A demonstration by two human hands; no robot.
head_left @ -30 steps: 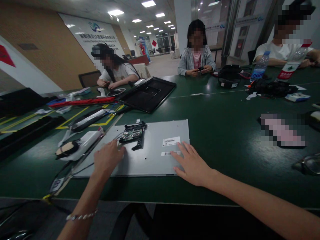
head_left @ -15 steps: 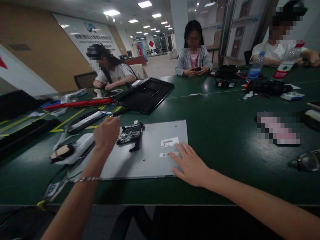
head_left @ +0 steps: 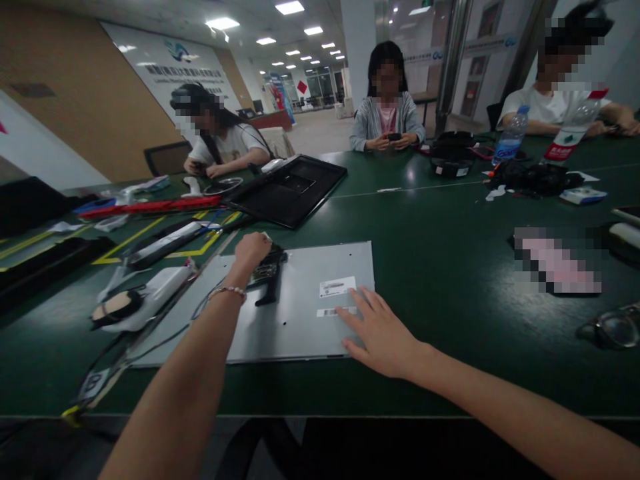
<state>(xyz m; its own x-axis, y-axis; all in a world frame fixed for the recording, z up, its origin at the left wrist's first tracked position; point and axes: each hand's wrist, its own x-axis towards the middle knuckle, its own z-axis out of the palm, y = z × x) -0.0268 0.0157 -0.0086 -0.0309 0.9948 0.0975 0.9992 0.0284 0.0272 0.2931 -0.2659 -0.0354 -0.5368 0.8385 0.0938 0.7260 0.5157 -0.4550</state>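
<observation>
A silver-grey flat panel with two white labels lies on the green table before me. My right hand is open, its spread fingers resting on the panel's right side by the labels. On the panel's upper part sits a green circuit board in a black bracket, partly covered by my left hand. That hand is closed just above the board. A small white piece shows at its fingertips; whether they grip it is hard to see.
A black monitor frame lies beyond the panel. To the left are a white device with a strap, cables and black trim parts. A phone and glasses lie right. Three people sit around the table.
My left hand has moved right and forward, from the panel's left edge to over the circuit board and the small white piece. My right hand has stayed in place.
</observation>
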